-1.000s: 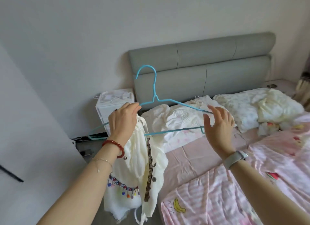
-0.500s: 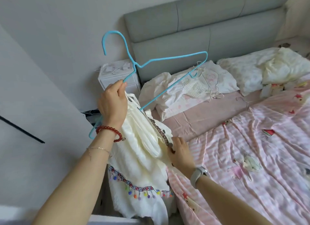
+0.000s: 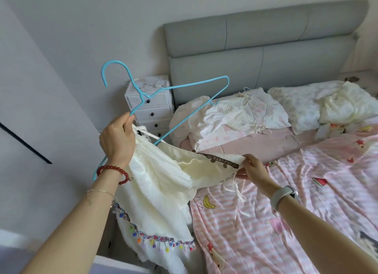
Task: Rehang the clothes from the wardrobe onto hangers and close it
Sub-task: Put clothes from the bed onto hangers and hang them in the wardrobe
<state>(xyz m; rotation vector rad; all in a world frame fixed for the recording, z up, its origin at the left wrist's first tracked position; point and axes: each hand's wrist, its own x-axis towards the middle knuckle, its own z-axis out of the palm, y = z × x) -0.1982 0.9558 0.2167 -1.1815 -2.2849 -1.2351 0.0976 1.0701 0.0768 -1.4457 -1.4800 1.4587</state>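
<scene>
My left hand [image 3: 118, 143] grips a blue wire hanger [image 3: 163, 89] together with one shoulder of a cream garment [image 3: 161, 183] that has a colourful pom-pom hem. The hanger tilts up to the right, its hook at upper left. My right hand [image 3: 252, 167] pinches the garment's other edge by its brown buttoned trim and holds it stretched out to the right over the bed. The rest of the garment hangs down between my arms.
A bed with a pink striped sheet [image 3: 296, 202] fills the right side, with white clothes and wire hangers [image 3: 241, 112] heaped near the grey headboard [image 3: 266, 49]. A small white drawer unit [image 3: 151, 106] stands by the bed. A white panel [image 3: 30, 110] rises at left.
My right hand has pulled the garment's trimmed edge up and out to the right, spreading the cloth. The left hand still holds the hanger and the garment.
</scene>
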